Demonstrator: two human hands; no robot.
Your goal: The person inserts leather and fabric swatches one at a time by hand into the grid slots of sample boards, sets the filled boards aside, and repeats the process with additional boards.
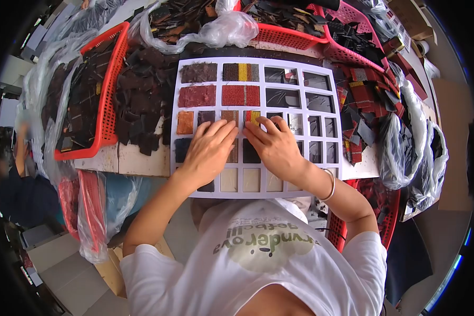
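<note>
A white sample board (258, 60) with rows of windows lies in front of me. Some windows hold carpet swatches, such as a dark red one (197, 96), a red striped one (240, 96) and an orange one (185, 122). My left hand (208, 152) lies over the left middle of the board, fingers stretched out on the swatches beside a brown swatch (229, 115). With its fingers bent and apart, my right hand (279, 152) touches the board by a red-and-yellow swatch (252, 117). Both palms hide several windows.
A red basket (110, 89) of dark pieces stands left of a loose dark pile (145, 89). Behind the board are another red basket (289, 38) and a pink basket (353, 52). Red striped pieces (366, 97) and plastic bags (405, 142) lie right. A person (21, 195) is far left.
</note>
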